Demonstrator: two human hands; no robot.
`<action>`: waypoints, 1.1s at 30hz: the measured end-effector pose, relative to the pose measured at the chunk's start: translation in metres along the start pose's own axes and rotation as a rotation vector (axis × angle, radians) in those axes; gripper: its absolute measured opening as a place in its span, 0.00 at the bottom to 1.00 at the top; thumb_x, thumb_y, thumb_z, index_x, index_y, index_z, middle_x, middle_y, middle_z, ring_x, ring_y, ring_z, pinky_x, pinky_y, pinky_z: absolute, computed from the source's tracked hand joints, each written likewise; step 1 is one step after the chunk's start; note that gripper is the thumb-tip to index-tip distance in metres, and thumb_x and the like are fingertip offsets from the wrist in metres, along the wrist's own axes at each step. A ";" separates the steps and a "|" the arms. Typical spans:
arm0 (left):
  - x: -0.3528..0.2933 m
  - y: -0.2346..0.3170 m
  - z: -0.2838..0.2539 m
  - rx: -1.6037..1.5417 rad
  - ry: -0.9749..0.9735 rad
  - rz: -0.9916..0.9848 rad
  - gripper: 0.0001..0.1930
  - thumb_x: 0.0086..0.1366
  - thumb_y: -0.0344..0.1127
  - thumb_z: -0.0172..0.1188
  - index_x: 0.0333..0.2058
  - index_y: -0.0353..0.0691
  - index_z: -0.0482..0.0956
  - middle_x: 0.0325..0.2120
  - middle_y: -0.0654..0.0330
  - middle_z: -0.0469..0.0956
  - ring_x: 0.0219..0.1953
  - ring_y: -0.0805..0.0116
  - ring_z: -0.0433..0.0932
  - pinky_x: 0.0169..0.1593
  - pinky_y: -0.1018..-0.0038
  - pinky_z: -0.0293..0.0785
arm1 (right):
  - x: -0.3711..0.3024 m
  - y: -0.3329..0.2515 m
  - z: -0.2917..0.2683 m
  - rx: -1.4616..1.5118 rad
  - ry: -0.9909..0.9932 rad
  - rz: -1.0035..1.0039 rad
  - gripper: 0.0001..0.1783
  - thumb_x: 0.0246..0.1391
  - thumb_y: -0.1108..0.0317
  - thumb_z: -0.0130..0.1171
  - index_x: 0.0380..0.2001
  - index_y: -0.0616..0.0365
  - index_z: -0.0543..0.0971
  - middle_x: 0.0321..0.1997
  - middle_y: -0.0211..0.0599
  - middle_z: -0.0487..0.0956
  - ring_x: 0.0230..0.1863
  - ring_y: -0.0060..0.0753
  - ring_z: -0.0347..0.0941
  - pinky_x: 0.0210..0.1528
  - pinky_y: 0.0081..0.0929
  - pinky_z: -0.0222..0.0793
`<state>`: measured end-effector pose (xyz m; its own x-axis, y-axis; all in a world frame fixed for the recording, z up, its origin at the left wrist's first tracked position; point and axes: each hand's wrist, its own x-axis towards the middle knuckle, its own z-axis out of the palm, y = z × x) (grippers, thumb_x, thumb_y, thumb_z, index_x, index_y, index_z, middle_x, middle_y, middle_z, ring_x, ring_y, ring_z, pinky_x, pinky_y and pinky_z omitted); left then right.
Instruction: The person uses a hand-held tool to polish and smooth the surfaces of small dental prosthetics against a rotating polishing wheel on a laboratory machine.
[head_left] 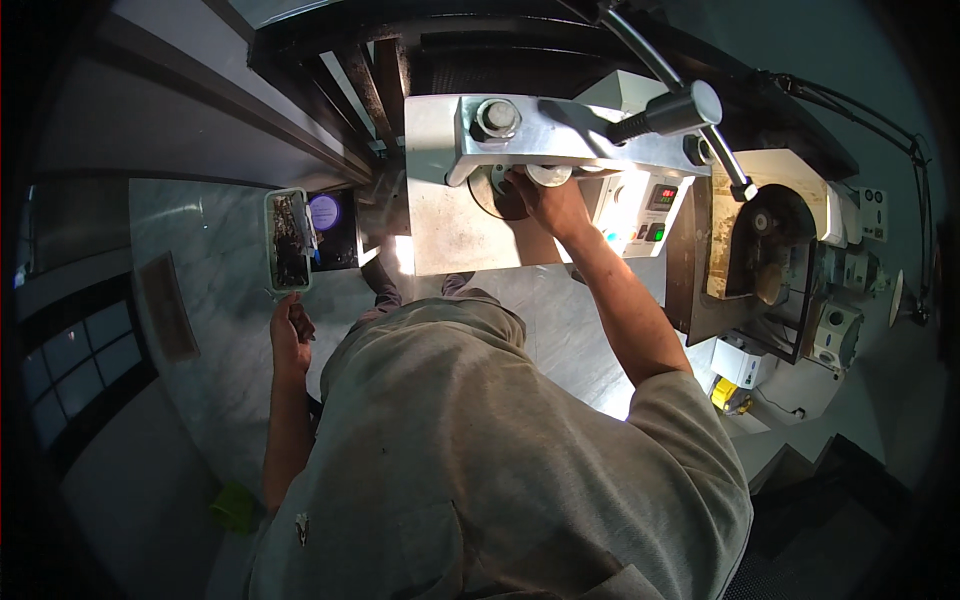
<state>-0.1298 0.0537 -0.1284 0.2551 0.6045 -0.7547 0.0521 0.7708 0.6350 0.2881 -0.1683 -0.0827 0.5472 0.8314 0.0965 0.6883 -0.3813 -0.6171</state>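
Press: cream box-shaped metal machine under a thick silver crossbar carrying a T-handled screw; good handling likely means leaving that handle unturned while fingers are beneath.
Tray: long pale-green rectangular container, holding dark material too indistinct to identify.
Right hand: reaches under the crossbar; fingertips hidden, so its grasp cannot be told.
Left hand: fingers curled, just beside the tray's near end; whether anything is held is unclear.
Plate: round grey metal disc on the machine's top, near the right fingers.
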 end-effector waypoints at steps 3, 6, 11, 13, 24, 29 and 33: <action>-0.002 0.002 0.001 0.003 0.006 0.001 0.08 0.63 0.40 0.58 0.33 0.43 0.73 0.14 0.74 0.52 0.13 0.82 0.48 0.18 0.78 0.44 | -0.003 0.005 0.008 -0.042 0.045 -0.025 0.09 0.55 0.67 0.61 0.37 0.60 0.78 0.35 0.46 0.79 0.37 0.52 0.76 0.40 0.40 0.72; -0.002 0.004 0.005 0.000 0.006 -0.003 0.08 0.64 0.40 0.58 0.33 0.43 0.73 0.14 0.74 0.52 0.13 0.82 0.48 0.18 0.78 0.43 | -0.011 0.019 0.001 -0.095 0.110 0.033 0.08 0.56 0.69 0.59 0.37 0.60 0.78 0.33 0.46 0.80 0.34 0.51 0.77 0.38 0.40 0.72; 0.000 0.002 -0.004 0.000 0.034 0.014 0.07 0.64 0.39 0.58 0.32 0.43 0.73 0.14 0.75 0.52 0.13 0.82 0.48 0.18 0.78 0.43 | -0.037 -0.045 -0.032 0.920 0.485 0.594 0.18 0.64 0.57 0.53 0.26 0.60 0.76 0.18 0.27 0.73 0.20 0.16 0.66 0.23 0.16 0.59; 0.002 0.001 -0.003 -0.012 0.000 0.013 0.07 0.63 0.39 0.59 0.32 0.44 0.73 0.14 0.74 0.52 0.13 0.82 0.48 0.18 0.78 0.44 | -0.046 -0.058 -0.030 1.017 0.527 0.625 0.19 0.64 0.55 0.54 0.25 0.58 0.75 0.17 0.26 0.71 0.19 0.15 0.64 0.22 0.15 0.56; 0.005 0.019 0.017 0.029 -0.016 0.004 0.08 0.61 0.39 0.61 0.29 0.46 0.73 0.15 0.74 0.53 0.14 0.81 0.50 0.19 0.77 0.47 | -0.053 -0.040 -0.022 1.035 0.674 0.541 0.18 0.64 0.57 0.55 0.31 0.63 0.76 0.21 0.31 0.73 0.20 0.20 0.66 0.24 0.18 0.61; 0.002 0.017 0.016 0.051 0.007 0.007 0.07 0.61 0.39 0.60 0.29 0.46 0.73 0.15 0.74 0.53 0.14 0.81 0.49 0.19 0.77 0.46 | -0.039 -0.025 -0.010 0.360 0.396 0.348 0.14 0.60 0.65 0.59 0.44 0.64 0.77 0.31 0.42 0.81 0.32 0.32 0.78 0.36 0.29 0.72; 0.002 0.010 0.010 0.038 -0.009 -0.009 0.07 0.61 0.39 0.61 0.31 0.46 0.73 0.15 0.74 0.53 0.14 0.81 0.50 0.19 0.78 0.46 | -0.012 -0.017 -0.011 0.037 0.155 0.183 0.12 0.57 0.64 0.61 0.42 0.59 0.79 0.34 0.45 0.82 0.36 0.40 0.80 0.37 0.34 0.72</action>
<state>-0.1191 0.0612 -0.1218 0.2634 0.5956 -0.7589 0.0913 0.7677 0.6342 0.2750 -0.1768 -0.0646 0.7297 0.6768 0.0971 0.5544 -0.5026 -0.6634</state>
